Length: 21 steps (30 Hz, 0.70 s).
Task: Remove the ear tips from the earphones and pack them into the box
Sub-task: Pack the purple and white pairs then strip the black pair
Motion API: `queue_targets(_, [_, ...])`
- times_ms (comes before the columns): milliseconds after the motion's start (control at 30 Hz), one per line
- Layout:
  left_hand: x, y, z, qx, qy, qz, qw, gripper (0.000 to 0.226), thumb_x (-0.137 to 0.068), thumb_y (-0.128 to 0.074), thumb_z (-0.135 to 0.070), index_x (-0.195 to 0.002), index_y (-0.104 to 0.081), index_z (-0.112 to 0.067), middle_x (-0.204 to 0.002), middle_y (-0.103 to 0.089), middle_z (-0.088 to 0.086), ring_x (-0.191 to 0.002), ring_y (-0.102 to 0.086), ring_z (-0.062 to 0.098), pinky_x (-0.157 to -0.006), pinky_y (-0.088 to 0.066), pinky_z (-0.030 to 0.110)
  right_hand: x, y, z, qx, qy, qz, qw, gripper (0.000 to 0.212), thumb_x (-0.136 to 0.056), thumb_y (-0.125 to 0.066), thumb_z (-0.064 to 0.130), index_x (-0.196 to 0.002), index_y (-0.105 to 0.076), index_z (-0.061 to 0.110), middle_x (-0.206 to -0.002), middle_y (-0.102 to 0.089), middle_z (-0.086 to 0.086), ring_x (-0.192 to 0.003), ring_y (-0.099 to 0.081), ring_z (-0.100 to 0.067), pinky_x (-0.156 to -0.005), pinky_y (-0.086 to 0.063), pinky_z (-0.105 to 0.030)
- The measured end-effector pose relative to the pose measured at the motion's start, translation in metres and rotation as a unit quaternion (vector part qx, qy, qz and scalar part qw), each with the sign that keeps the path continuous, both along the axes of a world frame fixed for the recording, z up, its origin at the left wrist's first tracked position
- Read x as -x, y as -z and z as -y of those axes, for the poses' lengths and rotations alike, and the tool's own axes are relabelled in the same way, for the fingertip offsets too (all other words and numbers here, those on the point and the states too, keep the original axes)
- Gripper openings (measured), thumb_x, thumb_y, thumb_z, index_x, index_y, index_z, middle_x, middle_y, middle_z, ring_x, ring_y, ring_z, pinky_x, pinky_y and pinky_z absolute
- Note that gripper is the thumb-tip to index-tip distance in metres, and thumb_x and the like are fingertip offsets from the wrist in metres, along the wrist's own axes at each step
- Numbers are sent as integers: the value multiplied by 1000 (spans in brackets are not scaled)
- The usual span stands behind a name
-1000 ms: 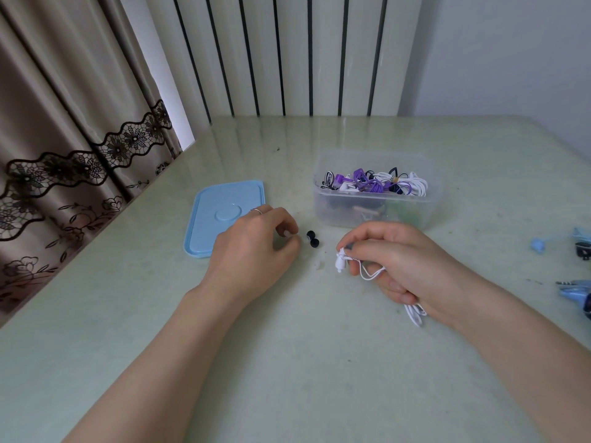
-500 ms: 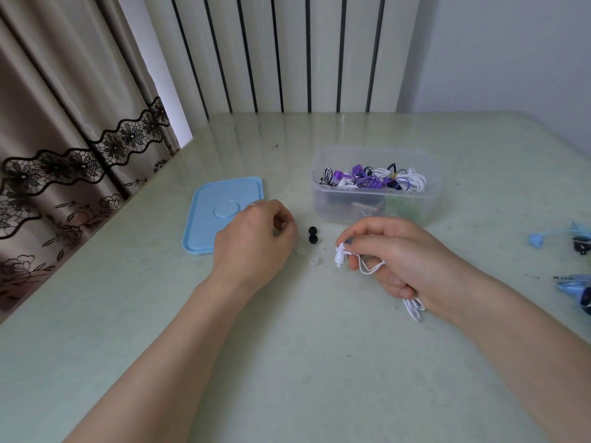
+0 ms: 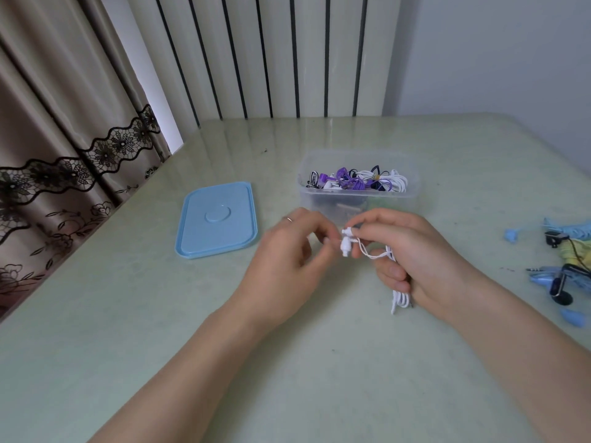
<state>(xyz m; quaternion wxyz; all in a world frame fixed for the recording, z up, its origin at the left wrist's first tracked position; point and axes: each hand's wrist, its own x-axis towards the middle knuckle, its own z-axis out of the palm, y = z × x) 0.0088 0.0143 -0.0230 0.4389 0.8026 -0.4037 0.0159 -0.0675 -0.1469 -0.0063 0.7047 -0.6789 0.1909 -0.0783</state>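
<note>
My right hand (image 3: 415, 260) grips a coiled pair of white earphones (image 3: 346, 247), thumb and forefinger pinching one earbud while the cable loops hang below the palm. My left hand (image 3: 287, 260) has come up against that earbud, and its thumb and forefinger pinch the bud's tip; the motion blurs the contact. Just behind the hands stands the clear plastic box (image 3: 319, 199), open and holding several coiled purple, white and black earphones. The two small black ear tips seen on the table earlier are hidden behind my hands.
The box's light-blue lid (image 3: 217, 219) lies flat on the table to the left. At the right edge lie blue and yellow earphones (image 3: 559, 276) with loose blue ear tips (image 3: 511, 234). A curtain hangs at the left, past the table edge.
My left hand left the table near the black ear tips and moved right to the white earbud. My right hand lifted the earphones slightly to meet it.
</note>
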Motion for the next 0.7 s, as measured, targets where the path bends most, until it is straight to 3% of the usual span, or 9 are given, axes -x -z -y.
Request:
queue_targets(100, [8, 11, -1, -61, 59, 46, 995, 10, -97, -63, -20, -94, -63, -29, -92, -51, -17, -65, -48, 0, -63, -33, 19, 12, -2, 6, 41, -2, -22, 999, 8, -92, -59, 8, -93, -67, 5, -69, -66, -11, -34, -26, -14, -36, -22, -16])
queue_targets(200, [8, 15, -2, -85, 71, 35, 993, 8, -98, -62, -22, -95, -62, -30, -93, -50, -18, -71, -49, -4, -66, -35, 22, 22, 0, 12, 80, 2, -21, 997, 8, -92, -57, 4, -92, -65, 3, -68, -66, -8, -38, -27, -18, -37, -25, -17])
queue_targets(300, [9, 13, -1, -91, 79, 43, 992, 8, -97, -63, -23, -94, -62, -30, -95, -51, -18, -66, -49, 5, -65, -36, 24, 25, 4, 14, 75, 25, -6, 997, 10, -94, -56, 4, -94, -66, 7, -68, -64, -2, -39, -28, -18, -37, -25, -19])
queue_targets(433, [10, 13, -3, -71, 76, 16, 994, 10, -96, -65, -19, -93, -65, -28, -92, -53, -18, -58, -44, 15, -61, -38, 23, 28, 7, 14, 119, -2, 7, 993, 12, -96, -58, 9, -95, -68, 15, -52, -51, 17, -35, -30, -13, -37, -27, -19])
queue_targets(600, [10, 11, -2, -22, 47, -72, 996, 10, -99, -64, -18, -90, -64, -23, -62, -52, -22, -53, -36, 9, -53, -32, 18, 30, 6, 11, 101, 19, 29, 994, 10, -95, -61, 15, -94, -71, 18, -83, -72, 2, -32, -30, -13, -37, -27, -16])
queue_targets(700, [9, 10, -1, 23, 43, -112, 993, 10, -98, -65, -17, -91, -62, -23, -74, -64, -17, -57, -38, 15, -54, -34, 22, 31, 5, 10, 89, 20, 41, 995, 10, -96, -61, 17, -96, -72, 17, -83, -73, 2, -32, -29, -13, -37, -26, -15])
